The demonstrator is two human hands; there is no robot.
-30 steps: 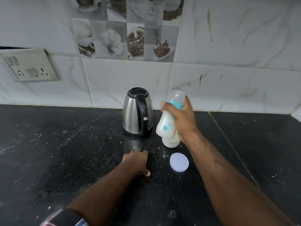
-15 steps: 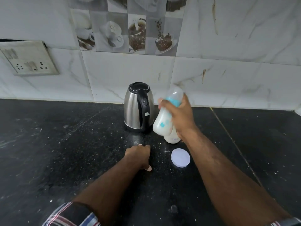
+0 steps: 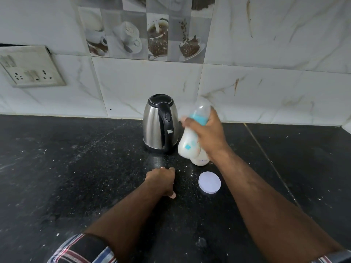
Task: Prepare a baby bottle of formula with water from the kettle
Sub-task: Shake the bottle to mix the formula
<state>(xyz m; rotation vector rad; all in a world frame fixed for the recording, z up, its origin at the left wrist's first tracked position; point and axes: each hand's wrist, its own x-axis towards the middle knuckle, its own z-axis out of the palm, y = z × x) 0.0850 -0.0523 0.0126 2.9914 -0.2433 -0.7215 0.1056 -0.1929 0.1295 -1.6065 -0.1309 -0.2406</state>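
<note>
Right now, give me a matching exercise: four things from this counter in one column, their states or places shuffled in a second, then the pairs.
Things:
1. kettle
2. baby bottle
3. white round lid
4. left hand

States or places:
A. lying flat on the counter, in front of the white container
B. fingers curled, resting on the counter, holding nothing
C. standing upright near the wall, black lid closed
D. tilted, held in the right hand, milky inside

Pairs: 1-C, 2-D, 3-A, 4-B
</note>
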